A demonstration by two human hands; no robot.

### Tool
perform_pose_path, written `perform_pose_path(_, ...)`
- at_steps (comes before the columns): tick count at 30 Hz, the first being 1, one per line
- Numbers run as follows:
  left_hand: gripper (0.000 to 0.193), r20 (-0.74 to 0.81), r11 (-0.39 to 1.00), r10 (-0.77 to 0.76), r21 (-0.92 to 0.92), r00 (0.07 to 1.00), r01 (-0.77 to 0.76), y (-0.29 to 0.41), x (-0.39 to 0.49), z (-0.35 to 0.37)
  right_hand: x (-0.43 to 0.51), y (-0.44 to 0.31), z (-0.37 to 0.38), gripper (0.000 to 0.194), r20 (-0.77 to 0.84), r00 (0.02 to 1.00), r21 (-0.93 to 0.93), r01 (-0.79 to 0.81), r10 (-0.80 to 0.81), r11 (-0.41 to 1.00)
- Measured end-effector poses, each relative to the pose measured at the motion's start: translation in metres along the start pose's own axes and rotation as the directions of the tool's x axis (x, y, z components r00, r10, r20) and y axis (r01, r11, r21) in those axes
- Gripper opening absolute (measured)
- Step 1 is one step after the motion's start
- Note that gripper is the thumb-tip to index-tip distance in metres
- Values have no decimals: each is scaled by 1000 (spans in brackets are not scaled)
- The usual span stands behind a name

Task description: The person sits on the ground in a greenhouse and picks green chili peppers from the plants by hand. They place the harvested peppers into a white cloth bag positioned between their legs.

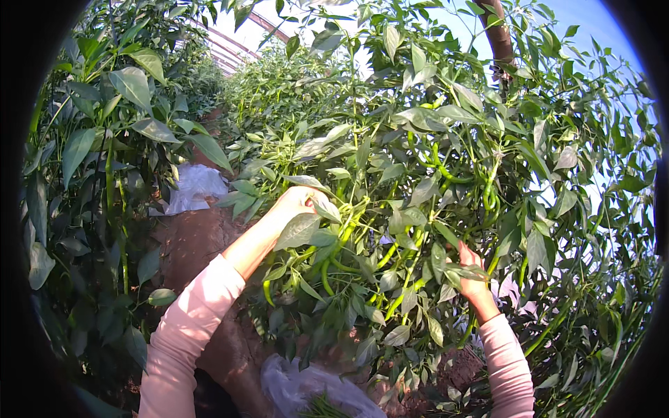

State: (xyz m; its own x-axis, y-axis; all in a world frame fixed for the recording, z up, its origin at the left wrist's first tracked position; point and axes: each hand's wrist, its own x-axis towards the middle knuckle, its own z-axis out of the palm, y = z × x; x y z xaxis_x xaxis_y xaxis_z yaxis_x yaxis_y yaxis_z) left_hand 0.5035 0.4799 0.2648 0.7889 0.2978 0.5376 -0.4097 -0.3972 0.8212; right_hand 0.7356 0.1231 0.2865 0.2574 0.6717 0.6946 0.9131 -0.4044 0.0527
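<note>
My left hand (297,202), its fingers curled, is among the upper leaves of a pepper plant (387,219). Leaves cover its fingertips, so what they grip is hidden. Just right of that hand hang long green chili peppers (345,235). Lower on the right, my right hand (473,269) reaches into the same foliage with leaves across its palm and fingers. I cannot tell whether it holds anything. More green peppers (389,256) dangle between the two hands, and a curled cluster of peppers (489,193) hangs above the right one.
Below the plant, a clear plastic bag (319,384) lies on the ground with thin green peppers (324,406) in it. White plastic (193,188) rests on the soil path (191,240). Another pepper row (104,157) lines the left side. A brown post (496,34) rises at upper right.
</note>
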Motion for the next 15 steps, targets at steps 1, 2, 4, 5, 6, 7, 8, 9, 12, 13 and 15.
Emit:
perform_pose_path(1, 27, -269, 1000, 9, 7, 963, -8, 13, -18, 12, 0, -5, -1, 40, -41, 992, -86, 112, -116, 990)
perform_pose_path(2, 26, -279, 990, 130, 90, 951, -109, 36, -27, 17, -1, -10, -2, 36, -28, 997, -116, 64, -67, 991)
perform_pose_path(4, 22, -232, 992, 125, 30, 965, -121, 84, -49, 26, 2, -20, -2, 30, -23, 1000, -145, -6, 3, 989)
perform_pose_path(5, 20, -144, 977, 157, -125, 977, -175, 106, -61, 34, 4, -26, -3, 31, 21, 995, -155, -89, 93, 984)
perform_pose_path(6, 21, 33, 943, 30, -333, 999, -17, 125, -68, 43, 9, -30, -2, 33, -2, 998, -108, -69, 69, 992)
perform_pose_path(7, 23, 242, 822, 97, -567, 965, 60, 139, -68, 55, 14, -34, -1, 34, 32, 989, -72, -143, 146, 987)
perform_pose_path(8, 22, 333, 813, 35, -558, 942, 167, 146, -61, 77, 17, -38, 1, 37, 72, 973, 36, -224, 221, 974)
perform_pose_path(9, 21, 441, 745, 127, -634, 888, 208, 147, -52, 104, 21, -40, 2, 40, 39, 974, 84, -225, 222, 971)
perform_pose_path(12, 29, 423, 771, -220, -477, 879, 422, 128, -19, 172, 24, -40, 4, 49, 9, 992, 158, -127, 127, 979)
perform_pose_path(13, 36, 344, 771, -341, -430, 875, 469, 116, -7, 182, 22, -38, 4, 47, 10, 987, 175, -160, 161, 971)
perform_pose_path(15, 50, 131, 781, -432, -440, 892, 443, 92, 24, 180, 16, -32, 4, 41, -58, 996, 124, -61, 68, 990)
